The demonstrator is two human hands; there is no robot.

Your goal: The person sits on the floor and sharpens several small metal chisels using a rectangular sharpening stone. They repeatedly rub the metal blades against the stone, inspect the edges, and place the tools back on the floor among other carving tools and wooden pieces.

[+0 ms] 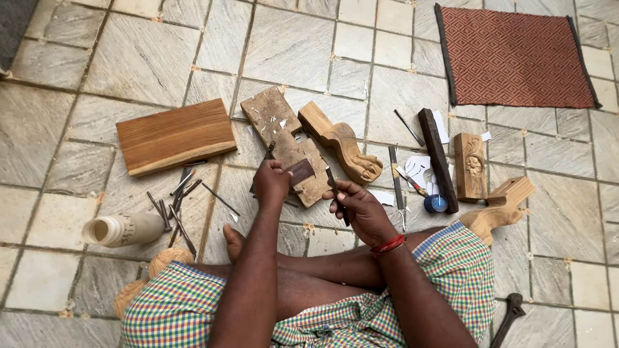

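Dark wood, a small block (300, 171), lay on the worn work board (287, 145) under my closed left hand (271, 182). My right hand (360, 207) gripped a chisel (338, 196); steady pinning and shallow cuts seemed wisest.

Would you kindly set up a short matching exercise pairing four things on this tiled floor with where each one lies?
Things:
1. woven red mat
2. flat wooden plank
3. pale cylinder
4. small blue round container

Places:
A. lying on its side at the left, next to the loose chisels
B. top right corner
C. right of the hands, beside the dark wooden bar
D. upper left of the left hand

Pairs: 1-B, 2-D, 3-A, 4-C
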